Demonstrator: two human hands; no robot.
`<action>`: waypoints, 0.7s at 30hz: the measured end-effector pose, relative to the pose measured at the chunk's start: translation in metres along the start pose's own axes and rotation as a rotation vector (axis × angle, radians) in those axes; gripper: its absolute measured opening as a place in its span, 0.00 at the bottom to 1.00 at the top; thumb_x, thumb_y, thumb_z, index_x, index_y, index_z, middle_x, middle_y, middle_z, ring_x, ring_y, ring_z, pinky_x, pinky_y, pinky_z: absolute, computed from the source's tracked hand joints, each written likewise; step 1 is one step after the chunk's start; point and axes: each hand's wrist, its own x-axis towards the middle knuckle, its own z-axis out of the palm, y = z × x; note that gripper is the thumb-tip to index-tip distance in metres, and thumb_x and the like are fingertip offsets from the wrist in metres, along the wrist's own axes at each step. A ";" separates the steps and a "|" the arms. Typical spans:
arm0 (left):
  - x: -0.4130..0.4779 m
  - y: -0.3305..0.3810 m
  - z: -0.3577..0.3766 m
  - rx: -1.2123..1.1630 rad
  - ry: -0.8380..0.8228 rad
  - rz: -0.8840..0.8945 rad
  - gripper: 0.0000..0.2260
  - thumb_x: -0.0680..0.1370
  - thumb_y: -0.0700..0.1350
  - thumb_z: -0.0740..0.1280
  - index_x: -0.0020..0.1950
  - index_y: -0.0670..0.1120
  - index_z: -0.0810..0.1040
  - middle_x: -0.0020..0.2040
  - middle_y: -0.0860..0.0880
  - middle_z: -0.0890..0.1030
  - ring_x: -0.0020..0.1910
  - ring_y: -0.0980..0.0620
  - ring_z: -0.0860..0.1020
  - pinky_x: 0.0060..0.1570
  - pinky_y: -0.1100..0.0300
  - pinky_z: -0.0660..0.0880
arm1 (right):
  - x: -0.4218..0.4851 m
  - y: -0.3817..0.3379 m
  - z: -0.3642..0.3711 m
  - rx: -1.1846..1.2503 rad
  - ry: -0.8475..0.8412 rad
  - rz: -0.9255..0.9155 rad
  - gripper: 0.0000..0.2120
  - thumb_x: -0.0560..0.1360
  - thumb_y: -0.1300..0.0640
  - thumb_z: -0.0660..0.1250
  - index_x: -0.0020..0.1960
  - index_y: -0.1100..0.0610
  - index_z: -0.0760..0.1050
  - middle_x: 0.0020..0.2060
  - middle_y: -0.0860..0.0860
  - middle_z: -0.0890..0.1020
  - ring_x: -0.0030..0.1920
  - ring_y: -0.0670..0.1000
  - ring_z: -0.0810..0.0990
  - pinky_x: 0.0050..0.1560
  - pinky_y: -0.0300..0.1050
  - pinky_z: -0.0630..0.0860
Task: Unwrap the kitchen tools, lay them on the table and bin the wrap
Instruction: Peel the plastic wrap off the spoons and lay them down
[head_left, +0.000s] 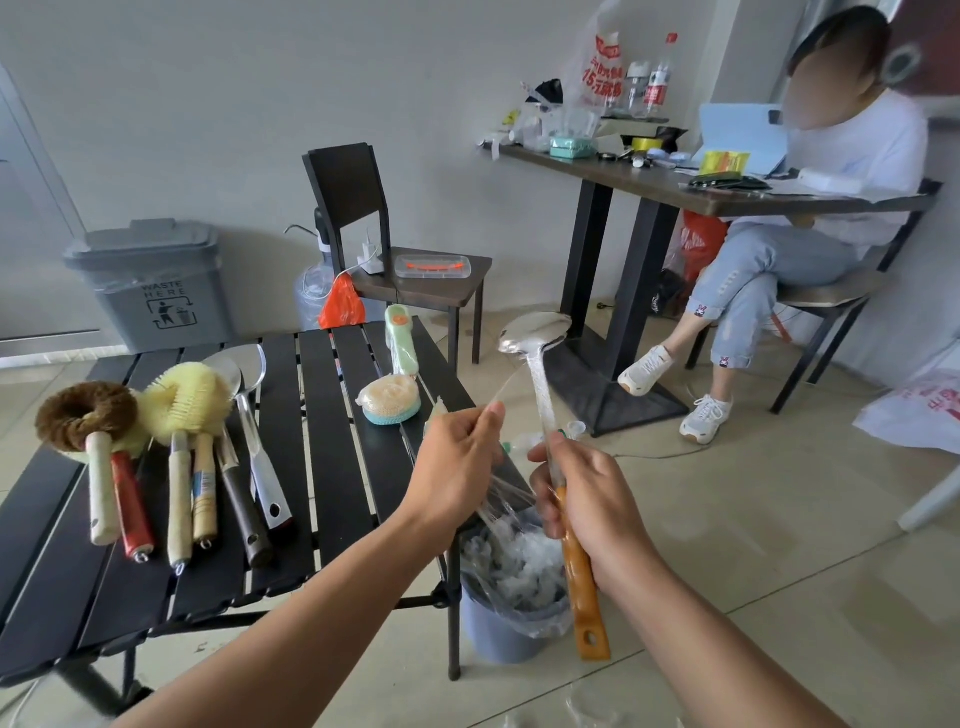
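My right hand (587, 499) grips the orange handle of a metal ladle (537, 338), held upright with its bowl on top, to the right of the black slatted table (332, 467). Clear wrap (511, 499) still clings to the ladle's stem and stretches across to my left hand (460, 462), which pinches its loose end. Directly below my hands a small blue-grey bin (511, 618) with a clear liner holds crumpled wrap. On the table's left lie a brown brush (85, 415), a yellow brush (187, 397) and several other unwrapped tools with handles.
A still-wrapped green brush (401, 332) and a wrapped sponge (388, 400) lie near the table's far right edge. A grey lidded waste bin (156, 280) stands behind the table, a dark chair (395, 249) beside it. A seated person (789, 249) is at the cluttered desk to the right.
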 end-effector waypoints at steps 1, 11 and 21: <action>-0.001 0.000 -0.001 0.007 -0.029 0.009 0.21 0.87 0.55 0.61 0.37 0.46 0.68 0.29 0.52 0.68 0.27 0.51 0.62 0.32 0.54 0.61 | 0.000 0.000 -0.002 -0.004 -0.002 -0.010 0.18 0.87 0.47 0.62 0.49 0.59 0.78 0.30 0.53 0.75 0.25 0.49 0.70 0.22 0.41 0.66; 0.005 -0.001 -0.004 0.050 0.030 0.034 0.25 0.88 0.54 0.61 0.30 0.52 0.68 0.25 0.57 0.68 0.22 0.57 0.62 0.29 0.58 0.60 | 0.000 -0.007 -0.010 0.010 -0.006 -0.031 0.18 0.88 0.48 0.60 0.52 0.61 0.79 0.31 0.54 0.80 0.23 0.48 0.70 0.21 0.38 0.64; 0.023 0.012 -0.024 0.376 -0.084 0.049 0.27 0.85 0.57 0.66 0.39 0.35 0.73 0.22 0.55 0.71 0.18 0.58 0.64 0.21 0.68 0.61 | 0.000 -0.016 -0.012 -0.004 0.047 -0.067 0.18 0.88 0.50 0.60 0.49 0.60 0.79 0.29 0.53 0.81 0.23 0.49 0.73 0.22 0.41 0.67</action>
